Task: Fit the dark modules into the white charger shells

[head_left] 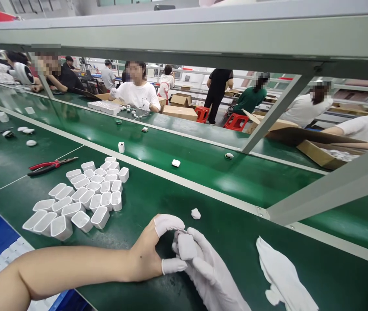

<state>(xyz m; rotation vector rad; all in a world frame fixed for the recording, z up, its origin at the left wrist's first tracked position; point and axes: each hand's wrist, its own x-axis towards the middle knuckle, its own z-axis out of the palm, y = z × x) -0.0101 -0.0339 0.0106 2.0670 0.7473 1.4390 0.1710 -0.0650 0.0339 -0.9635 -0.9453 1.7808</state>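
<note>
A small white rounded plastic case (187, 246) is held up in front of me above the green bench. My right hand (214, 270), in a white glove, has its fingers wrapped round the case from the right. White finger covers sit on the thumb and finger of my left hand (148, 251), which pinches the case at its upper and lower edges. Part of the case is hidden behind the fingers. Just beyond my hands lies a small white piece (196, 214). Many open white plastic cups (82, 194) stand grouped to the left.
Red-handled pliers (52, 165) lie behind the cups. A white glove (283, 274) rests at the right. Beyond the pale rail, a green conveyor belt (203, 172) carries several small white parts. Slanted posts (329, 181) hold an overhead shelf. Co-workers (137, 88) sit across the line.
</note>
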